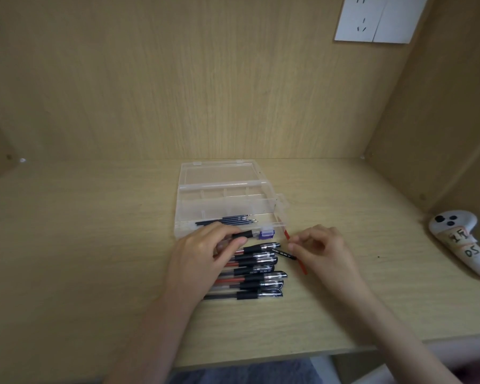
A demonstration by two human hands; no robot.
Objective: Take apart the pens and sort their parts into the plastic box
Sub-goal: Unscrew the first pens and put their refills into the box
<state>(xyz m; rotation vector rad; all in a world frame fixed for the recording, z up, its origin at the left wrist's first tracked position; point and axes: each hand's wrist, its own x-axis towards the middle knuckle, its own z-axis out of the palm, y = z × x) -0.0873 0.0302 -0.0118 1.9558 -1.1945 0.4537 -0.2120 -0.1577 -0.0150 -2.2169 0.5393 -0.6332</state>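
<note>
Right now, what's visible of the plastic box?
The plastic box is clear, its lid open and lying flat behind it. Dividers make small compartments at the back and a long one in front, where several dark refills lie side by side. A purple latch sits on the front wall. It rests on the wooden desk; the left hand hides part of its front edge.

Pens (258, 284) just before plastic box (222, 186)
</note>
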